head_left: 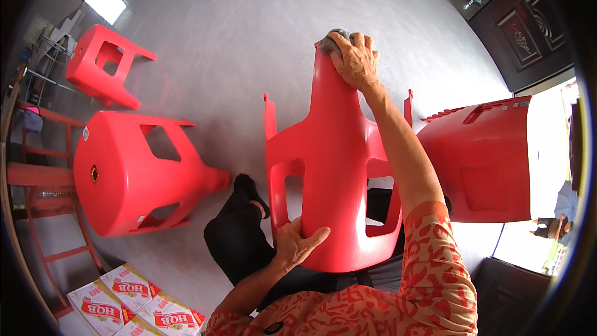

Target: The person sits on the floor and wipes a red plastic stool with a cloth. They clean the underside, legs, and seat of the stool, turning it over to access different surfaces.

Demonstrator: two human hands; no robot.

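- Head view, centre: red plastic stool [336,168] lies tipped over the person's lap, its seat end near the body and its legs pointing far across the grey floor [249,31].
- Right hand [354,59] is curled shut on a grey cloth [336,36], pressing it onto the tip of the far stool leg.
- Left hand [297,242] lies with fingers spread flat against the near left side of the stool's seat end, thumb out toward the right, steadying it rather than clasping it.
- Black trouser leg and shoe [245,196] stretch out just left of the stool.
- Left of the person, a second red stool [134,174] lies on its side, seat toward the left; farther left and far, a third red stool [102,65] is also tipped over.
- Right side: stack of red stools [482,162] lies on its side, just beside the right forearm.
- Near left corner: red and white printed cartons [134,305] lie flat on the floor.
- Left edge: red metal rack [43,193] stands by the wall.
- Far right: dark wooden door [522,31].
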